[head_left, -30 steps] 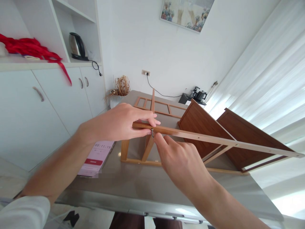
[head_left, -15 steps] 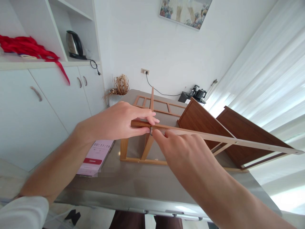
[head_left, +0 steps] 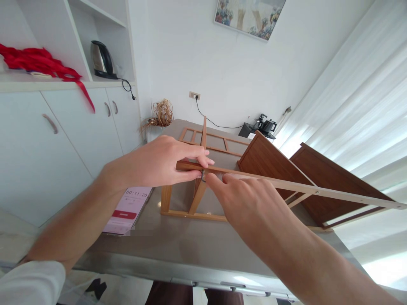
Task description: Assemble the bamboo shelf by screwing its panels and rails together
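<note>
A wooden shelf frame lies on its side, and its long upper rail point(head_left: 286, 183) runs from between my hands out to the right. My left hand point(head_left: 159, 161) is closed on the rail's left end, fingers over the top and thumb below against a small metal fitting. A thin bent hex key point(head_left: 203, 176) sits at that joint, beside the left thumb tip. My right hand point(head_left: 251, 199) is curled, its thumb and forefinger at the key; the other fingertips are hidden behind the rail. Two brown shelf panels point(head_left: 273, 163) stand within the frame at right.
A grey table point(head_left: 178, 245) carries the frame. A phone point(head_left: 129, 209) showing a timer lies by my left forearm. Another wooden ladder-like frame point(head_left: 219, 148) rests at the back. Beyond are a dried plant point(head_left: 163, 112), white cabinets point(head_left: 73, 131) and a curtain point(head_left: 359, 110).
The hex key has turned slightly at the joint, with my right fingertips shifting a little. My left hand keeps its grip. The view has drifted slightly, and the timer advanced one second.
</note>
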Demonstrator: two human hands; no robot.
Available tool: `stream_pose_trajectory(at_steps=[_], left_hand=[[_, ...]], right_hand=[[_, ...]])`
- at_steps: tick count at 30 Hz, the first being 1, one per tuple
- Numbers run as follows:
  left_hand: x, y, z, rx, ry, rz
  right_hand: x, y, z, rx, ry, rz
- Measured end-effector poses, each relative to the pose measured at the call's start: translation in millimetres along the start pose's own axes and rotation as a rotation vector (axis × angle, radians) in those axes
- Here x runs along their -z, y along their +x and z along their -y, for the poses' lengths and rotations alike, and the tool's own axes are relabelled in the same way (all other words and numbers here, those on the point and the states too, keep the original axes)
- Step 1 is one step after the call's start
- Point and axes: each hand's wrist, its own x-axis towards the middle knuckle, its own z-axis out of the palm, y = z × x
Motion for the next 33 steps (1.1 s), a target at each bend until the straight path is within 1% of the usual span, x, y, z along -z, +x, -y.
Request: stream_pose_trajectory(at_steps=[4, 7, 10, 12, 17, 20, 25, 29, 33], left_hand=[[0.4, 0, -1, 0.0, -0.015, 0.002], [0.5, 0, -1, 0.006, -0.028, 0.005], [0.4, 0, -1, 0.012, -0.031, 0.01], [0.3, 0, 0, 0.012, -0.031, 0.009], [-0.1, 0, 0, 0.014, -0.04, 0.005], [0.3, 0, 0, 0.015, -0.04, 0.01], [0.9, 0, -1, 0.012, -0.024, 0.012], [1.1, 0, -1, 0.013, -0.022, 0.014], [1.2, 0, -1, 0.007, -0.011, 0.01]], right_hand=[[9, 3, -4, -0.001, 0.053, 0.077], [12, 3, -6, 0.007, 0.047, 0.066], [7, 1, -8, 0.003, 0.067, 0.014], [0, 0, -8, -0.012, 0.119, -0.017], [-14, 1, -8, -0.049, 0.221, -0.021], [-16, 0, -9, -0.018, 0.251, -0.051], [-15, -5, -10, 0.008, 0.254, -0.054], [-24, -9, -7, -0.002, 0.32, -0.147], [-43, -13, -4, -0.006, 0.423, -0.265]])
